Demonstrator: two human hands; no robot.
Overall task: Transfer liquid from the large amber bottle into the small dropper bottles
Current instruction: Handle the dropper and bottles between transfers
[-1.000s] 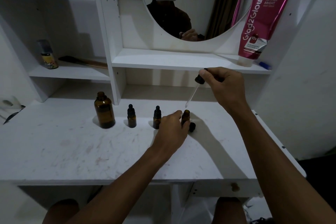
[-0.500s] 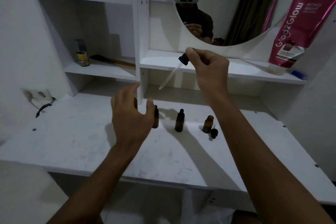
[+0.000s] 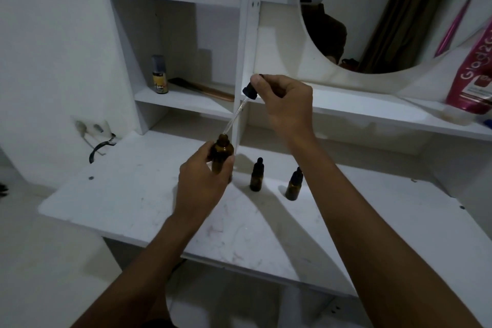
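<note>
My left hand (image 3: 203, 180) grips the large amber bottle (image 3: 220, 153), which stands open on the white tabletop (image 3: 133, 194). My right hand (image 3: 286, 100) pinches the black bulb of a glass dropper (image 3: 241, 108). The dropper slants down to the left, and its tip hangs just above the large bottle's mouth. Two small amber dropper bottles with black caps stand to the right: one (image 3: 257, 176) near the large bottle, another (image 3: 294, 185) partly behind my right forearm. The third small bottle is hidden by that arm.
A white shelf unit with a vertical divider (image 3: 246, 48) rises behind the bottles. A small can (image 3: 159, 74) and a brush (image 3: 202, 88) lie on the left shelf. A round mirror (image 3: 372, 21) and a pink tube (image 3: 471, 72) are at the right.
My left hand left the open small bottle, moved left and took hold of the large amber bottle. My right hand carried the dropper left and down to the large bottle's mouth.
</note>
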